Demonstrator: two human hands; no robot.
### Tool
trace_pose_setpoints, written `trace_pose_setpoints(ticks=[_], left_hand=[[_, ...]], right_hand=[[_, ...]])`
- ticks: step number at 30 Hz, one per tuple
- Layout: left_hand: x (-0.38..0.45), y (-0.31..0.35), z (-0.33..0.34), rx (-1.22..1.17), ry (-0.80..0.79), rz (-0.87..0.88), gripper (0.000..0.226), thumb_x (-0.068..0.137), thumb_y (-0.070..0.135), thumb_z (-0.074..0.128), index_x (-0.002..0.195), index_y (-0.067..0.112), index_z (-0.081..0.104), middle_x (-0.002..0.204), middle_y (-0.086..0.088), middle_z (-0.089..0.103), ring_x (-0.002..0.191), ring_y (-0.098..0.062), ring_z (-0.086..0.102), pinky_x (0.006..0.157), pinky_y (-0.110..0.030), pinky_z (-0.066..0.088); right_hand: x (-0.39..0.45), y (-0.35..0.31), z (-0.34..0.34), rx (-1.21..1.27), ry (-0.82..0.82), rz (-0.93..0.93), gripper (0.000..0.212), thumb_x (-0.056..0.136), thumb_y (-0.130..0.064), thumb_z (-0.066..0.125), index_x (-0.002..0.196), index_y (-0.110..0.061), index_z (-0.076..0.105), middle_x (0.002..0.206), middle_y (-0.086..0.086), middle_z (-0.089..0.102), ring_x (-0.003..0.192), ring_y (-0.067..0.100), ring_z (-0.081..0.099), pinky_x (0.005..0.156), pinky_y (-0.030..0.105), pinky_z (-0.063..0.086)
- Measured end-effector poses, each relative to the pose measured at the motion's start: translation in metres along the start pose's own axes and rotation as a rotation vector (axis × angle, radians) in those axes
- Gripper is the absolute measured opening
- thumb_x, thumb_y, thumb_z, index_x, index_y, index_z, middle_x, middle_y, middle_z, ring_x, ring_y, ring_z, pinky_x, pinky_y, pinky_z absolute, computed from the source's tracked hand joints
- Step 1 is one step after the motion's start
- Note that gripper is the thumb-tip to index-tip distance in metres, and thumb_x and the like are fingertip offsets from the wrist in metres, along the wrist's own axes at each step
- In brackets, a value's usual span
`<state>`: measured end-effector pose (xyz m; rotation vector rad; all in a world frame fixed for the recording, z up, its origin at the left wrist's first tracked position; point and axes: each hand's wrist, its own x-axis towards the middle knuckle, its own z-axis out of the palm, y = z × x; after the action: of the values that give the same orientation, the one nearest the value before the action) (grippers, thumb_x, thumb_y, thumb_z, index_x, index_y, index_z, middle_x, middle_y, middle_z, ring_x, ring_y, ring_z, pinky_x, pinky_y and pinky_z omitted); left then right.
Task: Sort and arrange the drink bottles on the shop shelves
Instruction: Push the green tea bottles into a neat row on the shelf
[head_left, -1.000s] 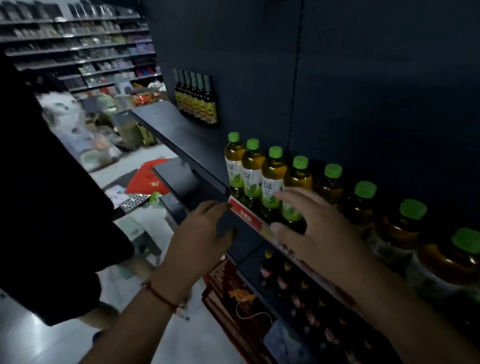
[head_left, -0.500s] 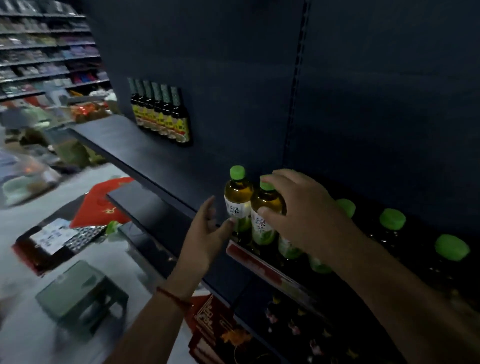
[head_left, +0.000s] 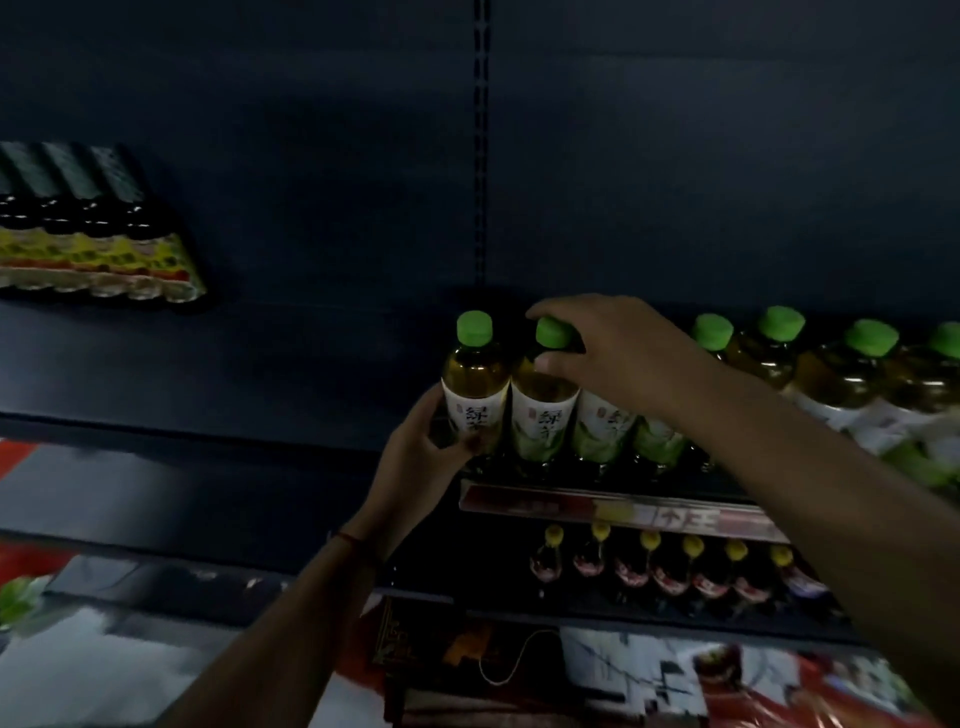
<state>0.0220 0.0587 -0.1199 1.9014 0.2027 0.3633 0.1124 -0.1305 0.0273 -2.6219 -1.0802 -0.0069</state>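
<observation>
Bottles of green tea (head_left: 543, 410) stand in a row at the shelf (head_left: 260, 364) front. Left hand (head_left: 415, 457) wraps the end bottle (head_left: 474, 384); right hand (head_left: 618, 353) fingers pinch the second cap (head_left: 553, 332). Labels should face outward, bases kept flush.

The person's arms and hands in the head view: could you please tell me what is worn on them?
Both forearms are bare, with no sleeves reaching into view and no gloves. The left hand has a thin red cord bracelet around its wrist. The right hand and its wrist show no bracelet or watch. The dim light hides any finer detail, such as rings.
</observation>
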Motion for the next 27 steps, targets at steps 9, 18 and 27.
trace_pose_setpoints(ticks=[9, 18, 27], left_hand=[[0.005, 0.009, -0.009, 0.004, -0.139, 0.012, 0.064, 0.081, 0.027, 0.08, 0.137, 0.028, 0.049, 0.12, 0.013, 0.067, 0.109, -0.002, 0.064, 0.09, -0.027, 0.056], [0.035, 0.111, -0.029, 0.999, -0.023, 0.664, 0.102, 0.073, 0.067, 0.069, 0.155, 0.026, 0.024, 0.155, -0.01, 0.033, 0.145, -0.031, 0.025, 0.119, -0.049, 0.018], [0.056, 0.11, -0.008, 1.104, -0.245, 0.651, 0.098, 0.076, 0.066, 0.07, 0.152, 0.022, 0.026, 0.126, -0.001, 0.063, 0.112, -0.023, 0.054, 0.089, -0.038, 0.039]], right_hand=[[-0.01, -0.003, 0.006, -0.069, 0.076, 0.003, 0.06, 0.093, -0.048, 0.056, 0.146, -0.025, 0.04, 0.14, 0.002, 0.052, 0.127, 0.019, 0.048, 0.108, 0.04, 0.035], [-0.021, 0.034, -0.023, -0.142, -0.03, 0.18, 0.058, 0.091, -0.048, 0.059, 0.141, -0.023, 0.045, 0.137, 0.006, 0.054, 0.119, 0.023, 0.053, 0.089, 0.032, 0.044], [-0.026, 0.041, -0.017, -0.017, 0.003, 0.153, 0.051, 0.089, -0.042, 0.064, 0.137, -0.026, 0.05, 0.13, 0.002, 0.06, 0.114, 0.018, 0.055, 0.089, 0.027, 0.043]])
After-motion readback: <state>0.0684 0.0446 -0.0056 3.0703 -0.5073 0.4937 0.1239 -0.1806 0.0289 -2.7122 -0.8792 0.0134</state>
